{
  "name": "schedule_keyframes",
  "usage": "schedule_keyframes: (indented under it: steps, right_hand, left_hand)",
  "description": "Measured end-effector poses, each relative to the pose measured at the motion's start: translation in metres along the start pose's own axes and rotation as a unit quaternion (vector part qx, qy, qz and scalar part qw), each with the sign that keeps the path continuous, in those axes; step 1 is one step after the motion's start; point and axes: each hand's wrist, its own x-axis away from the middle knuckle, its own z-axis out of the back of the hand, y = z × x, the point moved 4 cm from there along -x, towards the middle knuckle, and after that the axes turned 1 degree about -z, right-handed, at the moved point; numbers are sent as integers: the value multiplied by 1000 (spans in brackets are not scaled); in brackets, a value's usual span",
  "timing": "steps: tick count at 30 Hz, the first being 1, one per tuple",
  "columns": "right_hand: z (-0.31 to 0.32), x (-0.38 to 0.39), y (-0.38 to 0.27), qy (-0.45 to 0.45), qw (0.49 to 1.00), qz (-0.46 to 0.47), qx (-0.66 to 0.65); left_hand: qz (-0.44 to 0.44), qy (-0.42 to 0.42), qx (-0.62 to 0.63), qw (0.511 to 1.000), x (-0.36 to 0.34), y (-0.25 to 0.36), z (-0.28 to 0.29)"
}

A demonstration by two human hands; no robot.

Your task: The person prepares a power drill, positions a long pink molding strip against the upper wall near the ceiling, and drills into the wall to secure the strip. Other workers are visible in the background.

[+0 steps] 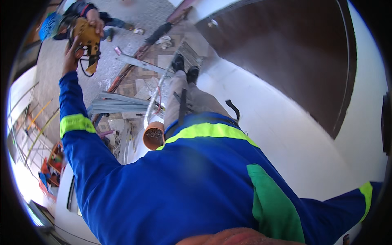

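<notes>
My left arm reaches out to the far left. My left hand (71, 57) is closed around the near side of a yellow and black tool (86, 34), which has a dark cord or strap looping below it. Its exact kind I cannot make out. Another person's hand (95, 21) rests on the far side of the same tool. My right sleeve (339, 208) stretches toward the right rim, and the hand at its end is out of the picture. At my left hip sits a brown round container (153, 136) with small metal pieces inside, perhaps screws or nails.
My dark shoes (178, 63) stand on a narrow raised metal step (188, 53). Grey metal profiles (118, 105) lie to the left below me. A white wall (265, 118) and a large dark brown panel (294, 49) rise at right. Scaffold bars (38, 134) stand far left.
</notes>
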Motion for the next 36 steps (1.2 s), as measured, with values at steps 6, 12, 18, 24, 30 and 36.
schedule_keyframes:
  steps: [6,12,18,24,30,36]
  right_hand:
    - [27,29,-7,4,1000,14,9]
    - [74,69,-6,28,998,12,48]
    - [136,113,3,102,991,36,74]
    - [144,195,45,220,964,50,-140]
    - [-83,239,35,2,752,-250,-610]
    - [-71,235,20,75,684,-210,-695]
  left_hand:
    - [84,-59,180,978,105,-60,-63]
    - [141,-71,301,940,231,-59,-186]
    - [161,-123,337,919,276,-19,-261]
    - [145,-185,390,890,289,-5,-303]
    - [104,-204,378,897,305,21,-332]
    - [9,-295,336,894,324,59,-329]
